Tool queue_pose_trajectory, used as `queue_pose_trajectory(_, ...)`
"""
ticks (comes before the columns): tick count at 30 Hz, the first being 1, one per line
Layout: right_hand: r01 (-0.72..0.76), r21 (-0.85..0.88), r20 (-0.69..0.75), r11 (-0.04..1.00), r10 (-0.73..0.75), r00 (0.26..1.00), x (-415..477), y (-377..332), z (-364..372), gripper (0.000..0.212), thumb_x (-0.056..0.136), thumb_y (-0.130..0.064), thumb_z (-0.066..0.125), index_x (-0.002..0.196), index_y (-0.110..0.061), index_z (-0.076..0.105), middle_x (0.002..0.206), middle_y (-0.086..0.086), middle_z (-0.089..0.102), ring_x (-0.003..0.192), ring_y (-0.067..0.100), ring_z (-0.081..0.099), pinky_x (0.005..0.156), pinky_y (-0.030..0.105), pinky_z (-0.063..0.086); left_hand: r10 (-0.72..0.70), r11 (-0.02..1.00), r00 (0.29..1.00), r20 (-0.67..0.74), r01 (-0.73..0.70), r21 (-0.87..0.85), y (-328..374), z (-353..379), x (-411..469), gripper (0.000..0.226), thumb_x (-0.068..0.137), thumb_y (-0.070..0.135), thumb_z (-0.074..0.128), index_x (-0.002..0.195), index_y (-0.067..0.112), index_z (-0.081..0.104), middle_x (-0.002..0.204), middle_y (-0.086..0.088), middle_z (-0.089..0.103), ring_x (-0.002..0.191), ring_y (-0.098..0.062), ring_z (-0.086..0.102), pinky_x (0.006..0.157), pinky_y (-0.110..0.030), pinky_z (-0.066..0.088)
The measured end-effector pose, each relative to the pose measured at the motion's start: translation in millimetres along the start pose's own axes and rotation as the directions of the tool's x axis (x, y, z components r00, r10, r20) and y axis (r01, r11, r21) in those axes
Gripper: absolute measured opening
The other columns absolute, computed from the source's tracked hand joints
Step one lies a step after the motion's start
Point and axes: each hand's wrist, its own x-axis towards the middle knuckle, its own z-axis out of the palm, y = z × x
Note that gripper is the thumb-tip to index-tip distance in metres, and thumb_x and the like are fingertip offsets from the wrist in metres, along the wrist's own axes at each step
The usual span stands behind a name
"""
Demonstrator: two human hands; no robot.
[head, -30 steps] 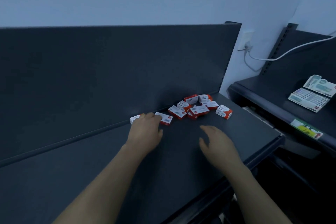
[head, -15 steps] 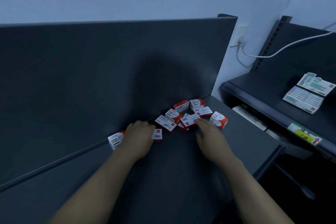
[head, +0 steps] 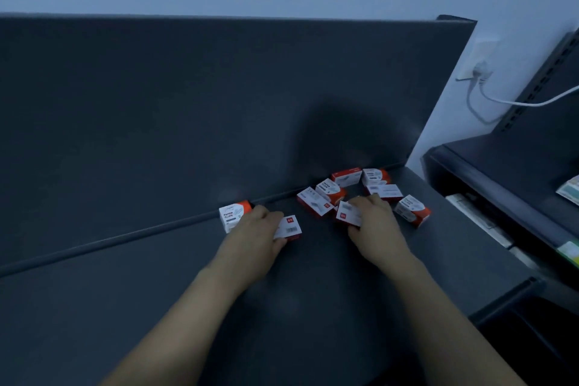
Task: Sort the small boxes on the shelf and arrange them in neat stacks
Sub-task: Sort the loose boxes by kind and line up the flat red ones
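Stacking is barely starting; the left hand is gripping a barcode box, the right hand fingers are pinching a red-logo box; loose boxes are littering the shelf.

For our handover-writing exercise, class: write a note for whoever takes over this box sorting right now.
Left hand: grips the barcode box; the leftmost box stands beside it at the back panel.
Right hand: grips the front box of the pile.
The loose boxes lie scattered near the right end of the shelf.
Done: no stack built yet.
Left: sort all the boxes and stack them neatly.
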Motion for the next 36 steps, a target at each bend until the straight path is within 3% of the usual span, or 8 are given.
queue_pose_trajectory(4, 0.076, 0.107, 0.013, 0.991, -0.078, 0.997, -28.1, -25.5, 3.5, 0.050, 0.084, -0.019, 0.065, 0.131, -0.023, 0.049, 0.130, -0.001, 0.042, 0.107, 0.018, 0.052, 0.083, 0.022, 0.040, -0.091, 0.996, 0.995, -0.049, 0.091, 0.003, -3.4, -2.0, -40.0, 0.038, 0.095, 0.033, 0.050, 0.132, 0.023, 0.046, 0.127, 0.003, 0.044, 0.117, -0.018, 0.043, 0.093, -0.028, 0.041)
queue_pose_trajectory(10, 0.232, 0.214, 0.040, 0.949, -0.246, 0.968, -66.6, -83.4, 23.2, 0.044, 0.083, -0.027, 0.068, 0.124, -0.025, 0.054, 0.122, -0.007, 0.043, 0.092, 0.008, 0.049, 0.078, 0.021, 0.038, -0.219, 0.975, 0.963, -0.154, 0.223, 0.010, -27.9, -14.6, -115.5, 0.036, 0.095, 0.033, 0.049, 0.129, 0.022, 0.048, 0.117, -0.001, 0.047, 0.108, -0.022, 0.047, 0.090, -0.030, 0.042)
queue_pose_trajectory(14, 0.343, 0.257, 0.070, 0.903, -0.372, 0.926, -91.2, -131.4, 36.6, 0.012, 0.081, -0.029, 0.064, 0.091, -0.030, 0.057, 0.102, -0.008, 0.045, 0.077, 0.009, 0.054, 0.069, 0.027, 0.045, -0.328, 0.941, 0.917, -0.226, 0.339, 0.010, -49.3, -33.6, -167.3, 0.037, 0.096, 0.034, 0.046, 0.131, 0.022, 0.047, 0.118, 0.000, 0.047, 0.109, -0.020, 0.046, 0.087, -0.031, 0.044)
queue_pose_trajectory(16, 0.401, 0.279, 0.065, 0.873, -0.434, 0.899, -102.8, -156.8, 42.8, 0.011, 0.081, -0.028, 0.063, 0.080, -0.032, 0.053, 0.097, -0.009, 0.046, 0.073, 0.008, 0.053, 0.063, 0.025, 0.042, -0.377, 0.920, 0.888, -0.263, 0.391, 0.005, -60.9, -46.0, -191.8, 0.036, 0.097, 0.034, 0.046, 0.131, 0.023, 0.048, 0.117, 0.001, 0.047, 0.110, -0.019, 0.046, 0.086, -0.030, 0.045)
queue_pose_trajectory(20, 0.473, 0.359, 0.045, 0.805, -0.521, 0.852, -127.8, -210.6, 59.1, 0.023, 0.080, -0.024, 0.066, 0.102, -0.024, 0.063, 0.100, -0.010, 0.048, 0.076, 0.010, 0.056, 0.070, 0.027, 0.049, -0.472, 0.871, 0.820, -0.322, 0.491, -0.028, -85.6, -71.6, -245.0, 0.029, 0.096, 0.032, 0.047, 0.122, 0.022, 0.052, 0.114, 0.001, 0.048, 0.107, -0.020, 0.047, 0.085, -0.033, 0.046)
queue_pose_trajectory(26, 0.541, 0.381, 0.119, 0.750, -0.620, 0.776, -178.8, -313.6, 84.5, 0.025, 0.079, -0.015, 0.060, 0.103, -0.021, 0.062, 0.104, -0.010, 0.048, 0.075, 0.012, 0.058, 0.068, 0.028, 0.051, -0.572, 0.787, 0.712, -0.406, 0.616, -0.030, -129.1, -122.1, -341.7, 0.027, 0.095, 0.031, 0.048, 0.120, 0.020, 0.052, 0.113, 0.000, 0.048, 0.107, -0.022, 0.048, 0.086, -0.035, 0.045)
queue_pose_trajectory(36, 0.631, 0.493, 0.109, 0.599, -0.762, 0.638, -296.3, -511.0, 134.2, 0.036, 0.077, -0.018, 0.061, 0.112, -0.025, 0.061, 0.106, -0.013, 0.045, 0.077, 0.009, 0.057, 0.070, 0.030, 0.052, -0.661, 0.634, 0.570, -0.488, 0.772, 0.042, -223.1, -229.7, -526.7, 0.036, 0.098, 0.031, 0.043, 0.131, 0.018, 0.045, 0.127, -0.002, 0.044, 0.113, -0.022, 0.043, 0.090, -0.036, 0.045)
